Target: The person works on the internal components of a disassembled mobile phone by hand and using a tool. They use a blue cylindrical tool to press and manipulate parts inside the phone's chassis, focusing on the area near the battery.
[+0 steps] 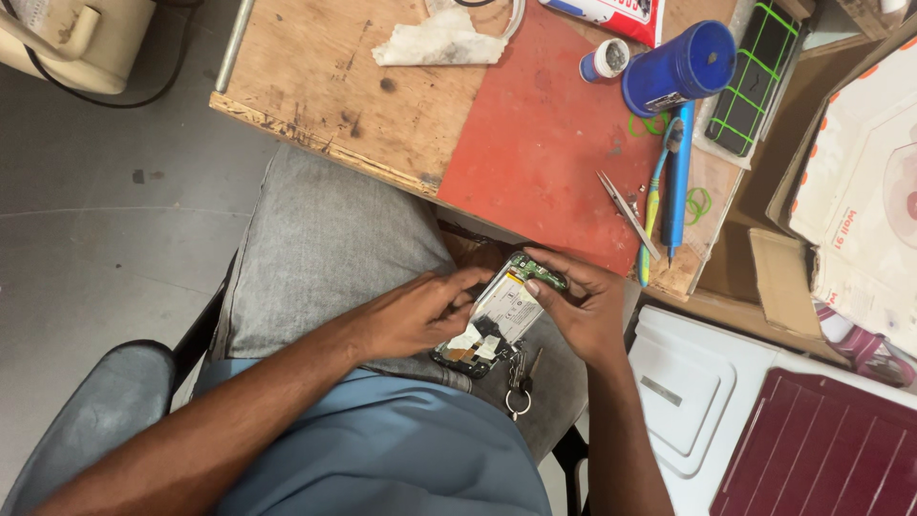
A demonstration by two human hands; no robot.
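Both hands pinch an opened phone held over the lap, just below the table edge. The left hand grips its lower side, the right hand its top end; keys hang just beneath the phone.

a white cardboard box with orange edging stands at right; a red-and-white packet lies on the bench's far edge.

Left hand: grips opened phone over lap
Right hand: pinches phone's top edge
Surface: tweezers on red mat
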